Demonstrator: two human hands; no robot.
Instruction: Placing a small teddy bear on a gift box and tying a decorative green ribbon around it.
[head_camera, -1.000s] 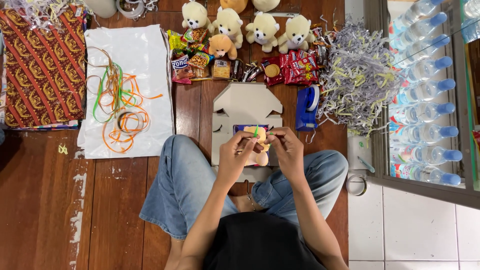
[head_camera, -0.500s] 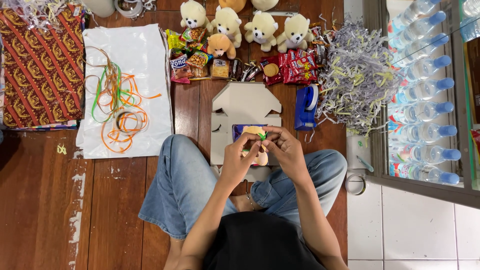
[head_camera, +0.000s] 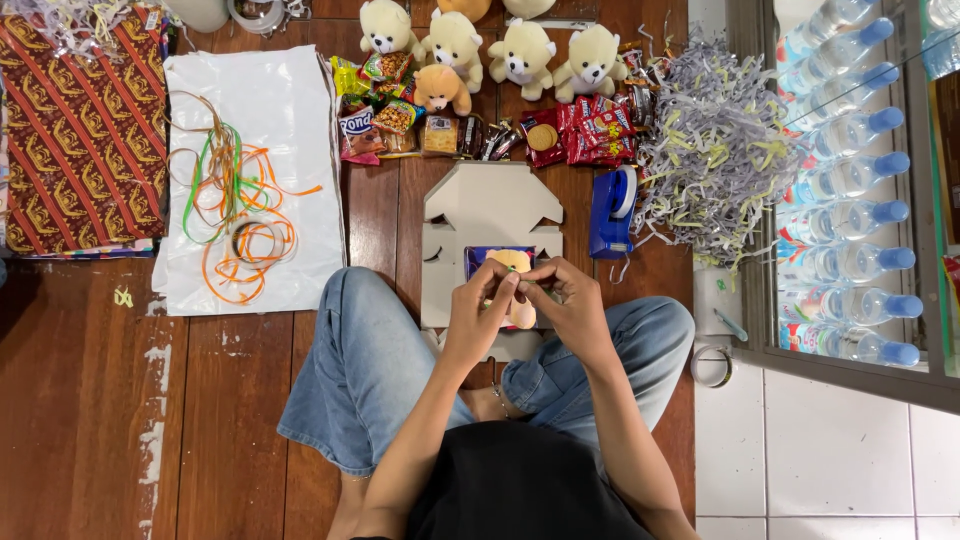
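Observation:
My left hand (head_camera: 478, 318) and my right hand (head_camera: 568, 310) meet in front of me, fingertips pinched together on a small tan plush bear (head_camera: 514, 263). The bear is mostly hidden behind my fingers; a thin greenish strip seems to sit between my fingertips. Under the hands lies a flat, unfolded grey cardboard box (head_camera: 488, 213) with a blue packet (head_camera: 476, 260) on it. I sit cross-legged in jeans on a wooden floor (head_camera: 120, 420).
Plush bears (head_camera: 520, 50) and snack packets (head_camera: 400, 120) line the far side. A blue tape dispenser (head_camera: 612, 210) and shredded paper (head_camera: 715, 140) lie right. Ribbons (head_camera: 235, 220) lie on white plastic, patterned wrapping paper (head_camera: 80, 140) left. Water bottles (head_camera: 850, 180) fill a shelf.
My hands have stayed over the cardboard, and the fingers have closed in tighter over the little bear, hiding more of it.

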